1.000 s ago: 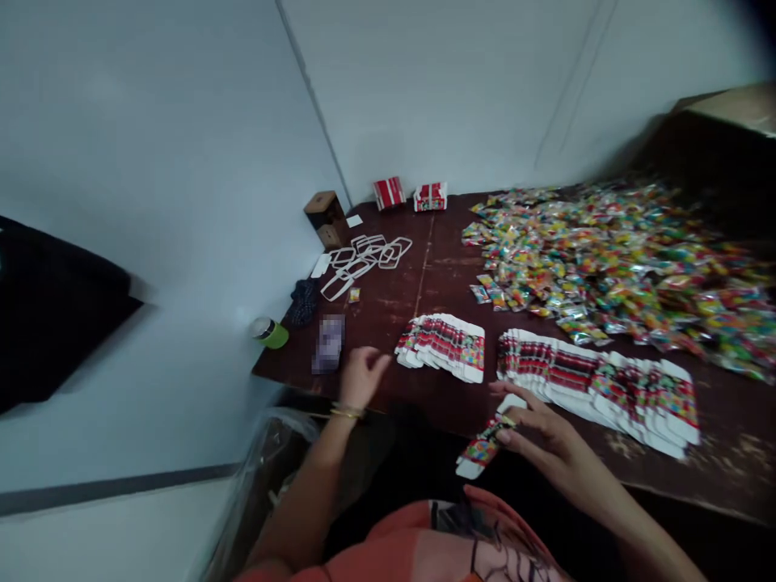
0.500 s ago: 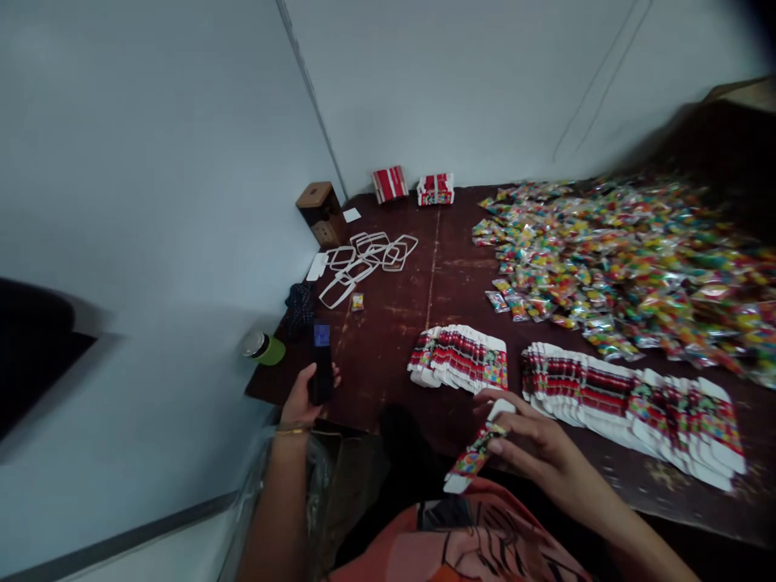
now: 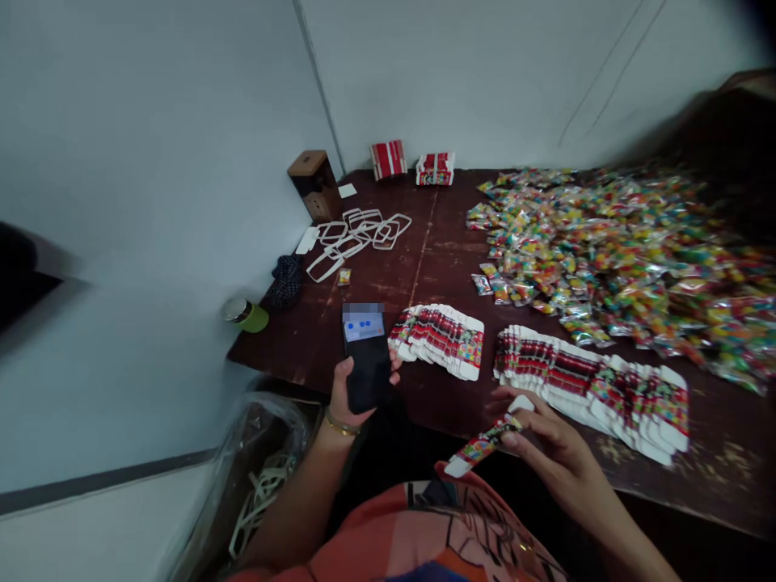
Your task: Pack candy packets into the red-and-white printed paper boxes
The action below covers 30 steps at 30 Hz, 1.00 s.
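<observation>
A smartphone [image 3: 367,368] with its screen lit at the top is held in my left hand [image 3: 347,396], thumb on one side and fingertips on the other. My right hand [image 3: 542,440] grips a small folded candy box [image 3: 482,447], printed red and multicoloured with white flaps, over the front edge of the table. Just beyond the phone lies a short row of overlapping flat printed boxes [image 3: 442,335]. A longer row of the same flat boxes [image 3: 582,380] stretches to the right, behind my right hand.
A large heap of small candy packets [image 3: 606,250] covers the table's right side. White paper bands [image 3: 357,234], a brown wooden box [image 3: 316,190], a dark cloth [image 3: 284,281] and a green-bodied jar [image 3: 251,317] lie left. Below is a plastic-lined bin [image 3: 255,469].
My left hand has brought the phone to the right and closer, and its screen now faces me. The right hand still holds the box. The view has shifted slightly.
</observation>
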Each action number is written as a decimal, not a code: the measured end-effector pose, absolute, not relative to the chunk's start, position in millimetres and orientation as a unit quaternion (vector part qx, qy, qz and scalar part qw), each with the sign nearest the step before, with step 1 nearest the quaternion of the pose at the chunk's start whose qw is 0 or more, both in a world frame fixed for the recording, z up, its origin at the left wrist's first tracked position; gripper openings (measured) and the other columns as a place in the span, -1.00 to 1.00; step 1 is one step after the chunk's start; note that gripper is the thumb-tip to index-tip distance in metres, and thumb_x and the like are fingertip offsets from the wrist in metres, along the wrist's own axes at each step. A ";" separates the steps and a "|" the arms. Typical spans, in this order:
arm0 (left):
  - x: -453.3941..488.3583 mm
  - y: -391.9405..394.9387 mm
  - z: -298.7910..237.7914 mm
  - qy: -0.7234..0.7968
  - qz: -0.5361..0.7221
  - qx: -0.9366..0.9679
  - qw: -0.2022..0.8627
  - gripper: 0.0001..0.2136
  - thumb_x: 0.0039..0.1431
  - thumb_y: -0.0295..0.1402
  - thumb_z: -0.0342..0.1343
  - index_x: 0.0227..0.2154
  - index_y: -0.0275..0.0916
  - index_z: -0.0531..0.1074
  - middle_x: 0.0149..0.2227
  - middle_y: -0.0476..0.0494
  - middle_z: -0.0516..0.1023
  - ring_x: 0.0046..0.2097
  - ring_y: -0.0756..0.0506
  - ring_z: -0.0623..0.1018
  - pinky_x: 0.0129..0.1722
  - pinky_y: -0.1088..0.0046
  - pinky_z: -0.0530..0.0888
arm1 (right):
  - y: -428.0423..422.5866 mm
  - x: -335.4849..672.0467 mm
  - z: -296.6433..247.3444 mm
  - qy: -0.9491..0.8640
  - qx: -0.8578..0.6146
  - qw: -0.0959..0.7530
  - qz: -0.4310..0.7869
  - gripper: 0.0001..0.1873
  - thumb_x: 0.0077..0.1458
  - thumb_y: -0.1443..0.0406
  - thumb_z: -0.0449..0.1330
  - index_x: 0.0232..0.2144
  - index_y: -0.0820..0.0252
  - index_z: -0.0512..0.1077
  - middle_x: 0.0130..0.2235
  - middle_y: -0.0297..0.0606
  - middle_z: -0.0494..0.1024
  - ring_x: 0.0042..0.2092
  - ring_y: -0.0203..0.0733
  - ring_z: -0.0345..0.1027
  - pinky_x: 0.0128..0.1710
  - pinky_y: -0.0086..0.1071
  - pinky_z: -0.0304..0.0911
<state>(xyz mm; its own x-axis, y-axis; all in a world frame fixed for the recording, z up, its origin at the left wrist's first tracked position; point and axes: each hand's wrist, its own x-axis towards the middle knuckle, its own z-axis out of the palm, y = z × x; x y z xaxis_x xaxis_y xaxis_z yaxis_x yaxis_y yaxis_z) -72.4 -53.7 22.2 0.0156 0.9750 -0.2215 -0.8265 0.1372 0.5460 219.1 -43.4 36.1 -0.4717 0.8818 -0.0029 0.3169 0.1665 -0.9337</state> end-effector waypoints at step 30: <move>-39.0 -78.9 39.0 0.201 0.577 0.147 0.778 -0.28 -0.27 0.08 0.22 -0.12 -0.40 0.39 -0.25 -0.21 0.29 -0.26 -0.10 0.29 -0.38 0.44 0.29 | -61.1 231.5 29.5 -0.706 -0.393 0.259 0.529 -0.77 0.20 0.16 0.10 -0.34 0.14 0.49 0.10 -0.15 0.30 0.14 -0.09 0.21 0.12 -0.35 0.11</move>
<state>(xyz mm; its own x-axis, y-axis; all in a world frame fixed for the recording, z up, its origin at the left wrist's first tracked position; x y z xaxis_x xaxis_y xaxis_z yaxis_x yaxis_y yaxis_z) -39.0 -78.9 39.0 0.2539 0.9564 -0.1442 -0.8385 0.2919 0.4602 231.5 -61.1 29.5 -0.5570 0.8291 -0.0486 0.2806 0.1328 -0.9506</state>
